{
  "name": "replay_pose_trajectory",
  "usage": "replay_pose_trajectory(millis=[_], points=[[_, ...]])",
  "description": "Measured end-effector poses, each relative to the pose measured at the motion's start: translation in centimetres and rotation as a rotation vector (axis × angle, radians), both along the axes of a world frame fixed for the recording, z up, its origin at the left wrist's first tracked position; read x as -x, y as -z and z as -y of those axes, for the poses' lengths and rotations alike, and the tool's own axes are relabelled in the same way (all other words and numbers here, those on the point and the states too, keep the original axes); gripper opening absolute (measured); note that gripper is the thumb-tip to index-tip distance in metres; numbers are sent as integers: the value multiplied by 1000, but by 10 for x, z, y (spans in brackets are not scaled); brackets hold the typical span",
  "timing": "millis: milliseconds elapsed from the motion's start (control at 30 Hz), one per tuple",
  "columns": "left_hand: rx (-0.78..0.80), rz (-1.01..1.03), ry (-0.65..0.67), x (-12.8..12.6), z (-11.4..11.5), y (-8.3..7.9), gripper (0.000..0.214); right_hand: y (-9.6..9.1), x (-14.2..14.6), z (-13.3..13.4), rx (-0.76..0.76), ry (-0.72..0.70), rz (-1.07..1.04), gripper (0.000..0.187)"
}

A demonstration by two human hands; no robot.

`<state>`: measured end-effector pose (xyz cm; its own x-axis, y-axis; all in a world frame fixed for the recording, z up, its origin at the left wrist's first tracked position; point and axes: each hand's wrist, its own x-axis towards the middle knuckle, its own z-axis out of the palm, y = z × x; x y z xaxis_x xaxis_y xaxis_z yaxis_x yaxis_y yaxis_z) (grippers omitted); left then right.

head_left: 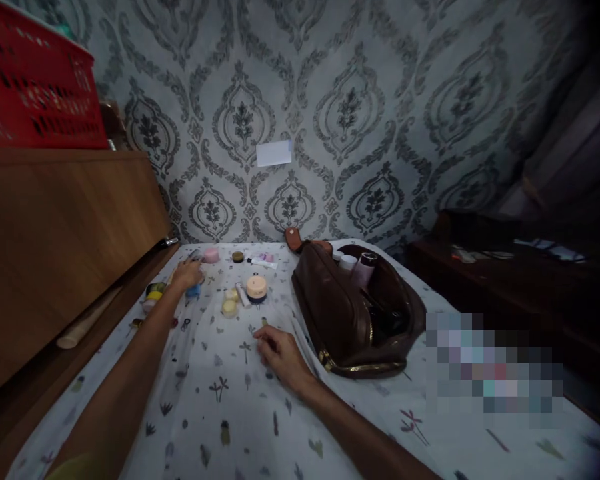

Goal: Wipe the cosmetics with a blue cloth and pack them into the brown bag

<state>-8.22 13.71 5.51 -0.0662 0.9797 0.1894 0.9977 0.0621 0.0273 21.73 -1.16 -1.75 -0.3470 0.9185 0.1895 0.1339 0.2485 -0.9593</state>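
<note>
My left hand (186, 273) reaches to the far left of the patterned cloth, among small cosmetic containers. A blue item (193, 291) lies just beneath it, and a pink round container (211, 255) sits beyond. Its fingertips are small and blurred, so any hold is unclear. My right hand (283, 357) hovers over or rests on the cloth, loosely curled with fingers partly apart and nothing visible in them. Beyond it stand a peach-and-dark jar (257, 289), a white tube (243, 295) and a small yellow jar (229, 307). To its right is an open brown bag (325, 300).
Inside the bag stands a pinkish bottle (365, 270) beside a white-capped container (348, 263). A wooden cabinet (70, 247) borders the left, with a red basket (40, 87) on top. Patterned wallpaper closes off the back. A dark brown surface (480, 287) lies right.
</note>
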Motion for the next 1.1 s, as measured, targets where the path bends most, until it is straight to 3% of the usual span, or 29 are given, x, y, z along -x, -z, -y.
replay_pose_trajectory(millis=[233, 333, 533, 733, 933, 1100], points=[[-119, 44, -39, -1, 38, -14, 32, -2, 0, 1, 2, -18, 6, 16], [-142, 99, -35, -5, 52, -11, 38, -2, 0, 1, 2, -23, 12, 17], [-251, 174, 28, -20, 74, 1, 22, 2, 0, 0, -21, -13, 42, 19], [-231, 304, 100, -30, 86, -2, 32, 0, 1, 2, -29, -16, 58, 20], [-296, 326, -60, -35, 91, 2, 38, 0, 1, 4, -32, -14, 71, 19], [-189, 318, -121, -36, 91, -8, 32, 0, 1, 5, -26, -18, 73, 19]])
